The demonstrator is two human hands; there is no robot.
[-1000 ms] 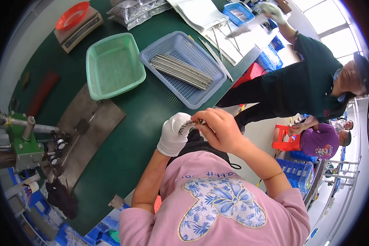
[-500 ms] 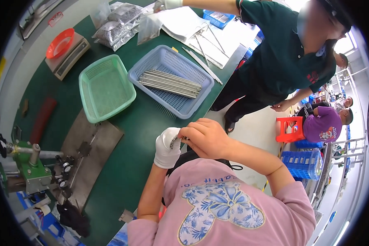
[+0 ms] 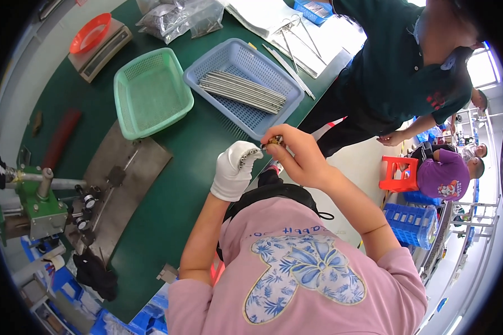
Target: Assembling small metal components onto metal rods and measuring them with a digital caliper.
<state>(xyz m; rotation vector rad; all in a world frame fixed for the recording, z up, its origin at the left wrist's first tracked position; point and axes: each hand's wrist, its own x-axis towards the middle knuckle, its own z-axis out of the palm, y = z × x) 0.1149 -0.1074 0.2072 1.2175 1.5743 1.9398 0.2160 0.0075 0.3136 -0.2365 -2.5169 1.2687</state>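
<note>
My left hand (image 3: 235,170) wears a white glove and is closed around a short bundle of thin metal rods (image 3: 247,158), whose ends show at the fingers. My bare right hand (image 3: 296,156) is right beside it, its fingertips pinching a small dark part (image 3: 273,140) at the end of the bundle. Both hands hover at the near edge of the green table (image 3: 179,184), just in front of a blue basket (image 3: 243,86) holding several long metal rods (image 3: 241,92).
An empty green basket (image 3: 151,92) sits left of the blue one. A green metal fixture (image 3: 36,204) on a steel plate (image 3: 114,187) stands at the left. A scale with an orange tray (image 3: 92,36), plastic bags (image 3: 179,17) and papers lie farther back. A person in a dark shirt (image 3: 397,61) stands at the right.
The view has shifted, so the baskets sit lower and closer. The person in the dark shirt has come nearer on the right. My hands stay together on the rods.
</note>
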